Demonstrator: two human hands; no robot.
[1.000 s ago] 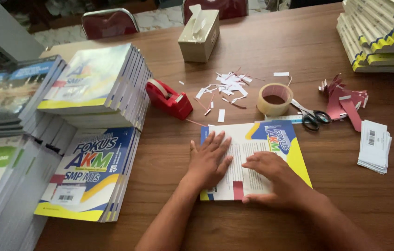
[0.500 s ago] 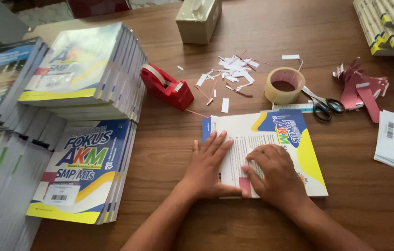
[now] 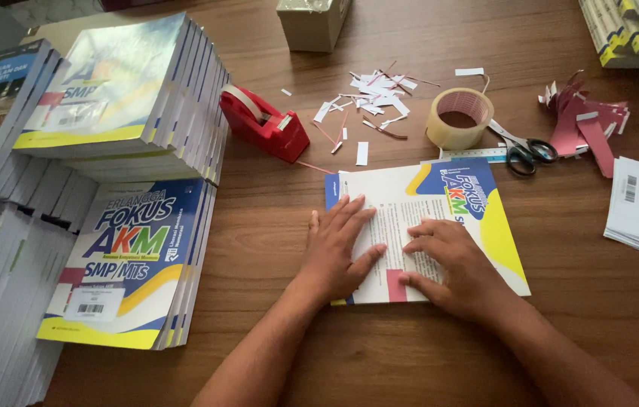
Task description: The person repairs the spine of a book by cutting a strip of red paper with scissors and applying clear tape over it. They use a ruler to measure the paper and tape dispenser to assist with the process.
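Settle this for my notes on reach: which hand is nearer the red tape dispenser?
Left. The left hand lies just below the red tape dispenser; the right hand lies farther off to the right.

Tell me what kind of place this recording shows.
Probably a school office or library workroom where books get labelled. Stacks of identical workbooks crowd a wooden table, with a red tape dispenser, scissors and paper scraps. Both hands, left hand and right hand, press flat on one book's back cover.

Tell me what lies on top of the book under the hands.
Both hands, left hand and right hand, press flat on the book. A small pink label sticks out near the lower edge between them. Whatever lies beneath the palms is covered.
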